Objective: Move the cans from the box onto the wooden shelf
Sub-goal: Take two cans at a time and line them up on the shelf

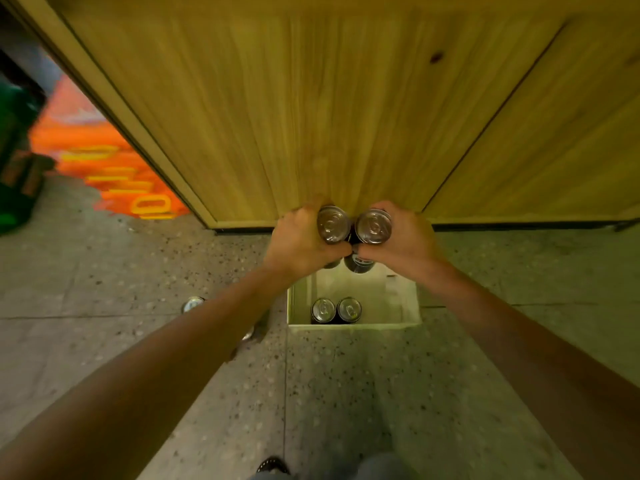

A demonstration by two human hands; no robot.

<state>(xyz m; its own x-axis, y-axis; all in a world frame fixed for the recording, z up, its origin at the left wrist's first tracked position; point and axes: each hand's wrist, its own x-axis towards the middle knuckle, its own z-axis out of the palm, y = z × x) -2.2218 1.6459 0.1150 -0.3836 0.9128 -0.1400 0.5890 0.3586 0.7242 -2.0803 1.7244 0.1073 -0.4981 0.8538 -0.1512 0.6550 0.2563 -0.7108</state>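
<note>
Both hands are up above the box [353, 323], each carrying a can upright with its silver top toward the camera. The left hand [298, 244] has its grip wrapped around the left can [333, 224], and the right hand [405, 237] has its grip wrapped around the right can [373, 225]; the two cans sit side by side, nearly touching, and the thumbs meet just beneath them. A further dark can [358, 261] shows directly below the pair, over the far edge of the box, but whether a hand holds it or what it rests on cannot be told. Two more cans [336, 310] stand together inside the box, against its near wall on the left side. Left of the box, another can [193, 304] peeks out from behind the left forearm on the floor [138, 271]. The wooden shelf [346, 98] rises just beyond the box as a broad pale panel. The step in hand looks like the carry from box to shelf. Next, the pair must be lifted clear and set upright on a shelf surface, which is not visible here, and the hands then return to the box.
</note>
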